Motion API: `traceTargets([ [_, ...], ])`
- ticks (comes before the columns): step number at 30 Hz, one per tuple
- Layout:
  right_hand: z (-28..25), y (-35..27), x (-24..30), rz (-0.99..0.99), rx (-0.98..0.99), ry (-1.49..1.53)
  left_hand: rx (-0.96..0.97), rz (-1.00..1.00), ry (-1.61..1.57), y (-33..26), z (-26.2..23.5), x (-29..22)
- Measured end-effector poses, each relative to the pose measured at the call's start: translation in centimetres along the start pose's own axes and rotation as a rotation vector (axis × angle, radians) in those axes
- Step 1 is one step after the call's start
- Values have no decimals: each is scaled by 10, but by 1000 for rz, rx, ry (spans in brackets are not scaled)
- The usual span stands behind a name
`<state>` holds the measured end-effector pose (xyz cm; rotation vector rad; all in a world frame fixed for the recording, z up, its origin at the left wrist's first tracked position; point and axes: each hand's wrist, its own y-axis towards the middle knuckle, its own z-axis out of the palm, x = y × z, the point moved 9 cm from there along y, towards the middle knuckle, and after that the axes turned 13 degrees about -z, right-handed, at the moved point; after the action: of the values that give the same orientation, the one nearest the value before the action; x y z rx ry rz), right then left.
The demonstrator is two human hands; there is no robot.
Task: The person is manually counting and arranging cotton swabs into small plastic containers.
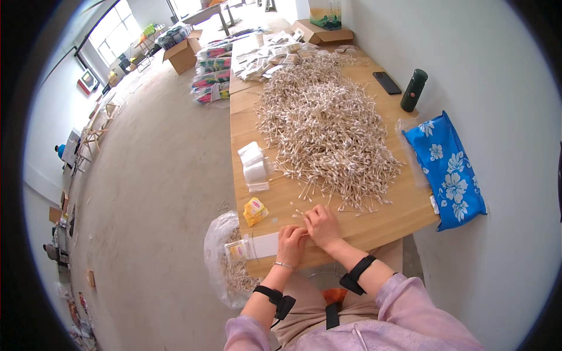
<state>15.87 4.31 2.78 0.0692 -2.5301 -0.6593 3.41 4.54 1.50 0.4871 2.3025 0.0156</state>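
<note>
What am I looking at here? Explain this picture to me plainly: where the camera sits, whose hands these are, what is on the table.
The one picture comes from a fisheye camera on a person's head, looking down, so edges bend. No machine: two bare hands. The left hand and right hand meet at the near edge of a wooden table, pinching a few cotton swabs. Beyond lies a big swab pile, white packets, a small yellow packet, a dark bottle, a phone and a blue flowered bag.

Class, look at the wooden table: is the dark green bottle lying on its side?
No: the dark green bottle stands upright near the wall edge of the wooden table, beside a black phone.
</note>
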Motion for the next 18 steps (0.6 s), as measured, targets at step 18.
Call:
traceTargets([
  [18, 12, 76, -9, -364, 142, -392, -20, 3, 6, 8, -10, 12],
])
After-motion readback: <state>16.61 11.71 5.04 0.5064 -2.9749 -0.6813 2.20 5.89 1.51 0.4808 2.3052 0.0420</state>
